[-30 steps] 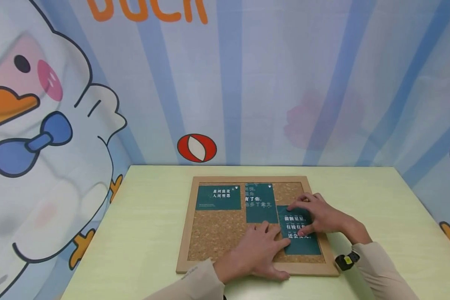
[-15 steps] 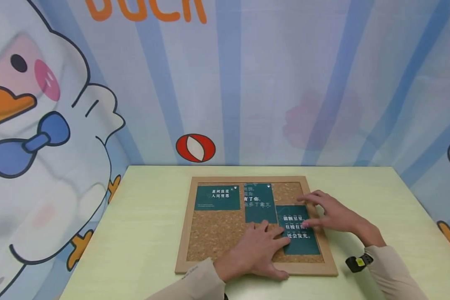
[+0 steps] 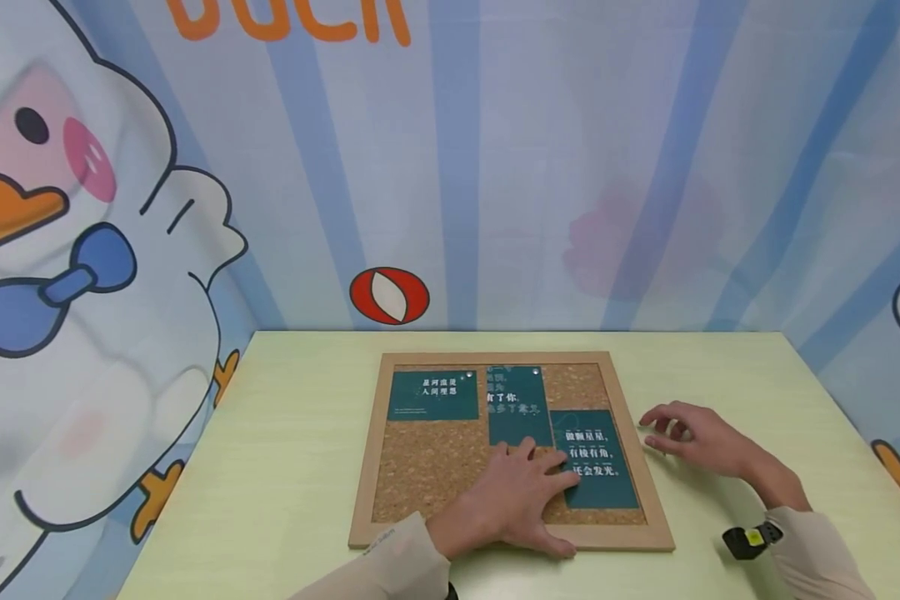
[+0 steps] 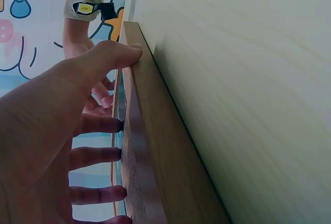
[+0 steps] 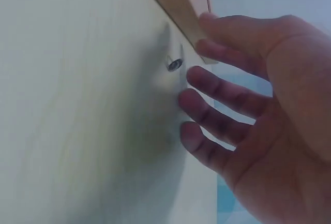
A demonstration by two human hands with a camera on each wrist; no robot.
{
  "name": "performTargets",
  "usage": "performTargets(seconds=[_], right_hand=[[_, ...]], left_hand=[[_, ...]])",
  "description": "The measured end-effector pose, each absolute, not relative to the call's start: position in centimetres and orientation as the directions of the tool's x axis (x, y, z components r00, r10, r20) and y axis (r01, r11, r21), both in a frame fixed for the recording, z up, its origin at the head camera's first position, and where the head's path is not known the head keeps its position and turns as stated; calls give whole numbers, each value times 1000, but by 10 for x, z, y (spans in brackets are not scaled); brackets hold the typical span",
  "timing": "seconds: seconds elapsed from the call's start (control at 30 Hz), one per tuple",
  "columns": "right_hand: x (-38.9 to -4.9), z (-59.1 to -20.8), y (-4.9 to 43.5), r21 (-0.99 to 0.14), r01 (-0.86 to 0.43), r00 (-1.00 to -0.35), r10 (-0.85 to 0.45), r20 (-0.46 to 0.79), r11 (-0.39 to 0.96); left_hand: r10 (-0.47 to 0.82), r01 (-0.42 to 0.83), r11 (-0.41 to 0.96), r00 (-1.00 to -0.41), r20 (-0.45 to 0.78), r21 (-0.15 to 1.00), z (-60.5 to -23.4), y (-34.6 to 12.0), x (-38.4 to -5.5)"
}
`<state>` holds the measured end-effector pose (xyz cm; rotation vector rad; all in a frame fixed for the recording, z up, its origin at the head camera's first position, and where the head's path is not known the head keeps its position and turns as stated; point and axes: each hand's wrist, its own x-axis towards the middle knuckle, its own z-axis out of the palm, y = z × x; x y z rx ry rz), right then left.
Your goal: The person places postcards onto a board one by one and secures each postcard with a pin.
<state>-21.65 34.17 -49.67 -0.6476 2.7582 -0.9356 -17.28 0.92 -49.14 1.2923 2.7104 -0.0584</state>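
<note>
A cork board (image 3: pixel 420 475) with a wooden frame lies on the table, bearing three dark green cards with white lettering: a left card (image 3: pixel 412 408), a middle card (image 3: pixel 513 429) and a right card (image 3: pixel 603 493). My left hand (image 3: pixel 510 498) rests spread on the board's near side, fingertips at the lower middle and right cards, thumb on the frame. Just right of the board hovers my right hand (image 3: pixel 708 442), fingers loosely bent and holding nothing. A small shiny piece (image 5: pixel 175 64), like a pushpin, is on the table by its fingertips.
Round pins, a left pin (image 3: pixel 469 375) and a middle pin (image 3: pixel 536 372), sit at the tops of two cards; none shows on the right card. The pale yellow table (image 3: pixel 292 433) meets a printed cloth backdrop (image 3: pixel 525 183) behind.
My right hand has left the right card and moved right, off the board, to the table beside it. The left hand stays in place on the board.
</note>
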Motion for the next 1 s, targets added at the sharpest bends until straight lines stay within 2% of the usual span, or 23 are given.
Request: performTargets(seconds=[0.3, 0.43, 0.67, 1.0], right_hand=[[-216, -500, 357, -673, -340, -850, -521, -79, 657], [-217, -501, 360, -653, -334, -856, -509, -91, 680], [-218, -503, 359, -617, -386, -857, -515, -36, 686], [-234, -491, 334, -621, -394, -874, -486, 24, 678]], left_hand=[[775, 778, 627, -616, -142, 48, -489, 8, -173], [777, 779, 625, -614, -137, 57, -489, 7, -174], [776, 777, 626, -614, -144, 63, -490, 8, -175], [772, 776, 630, -618, -147, 46, -490, 8, -175]])
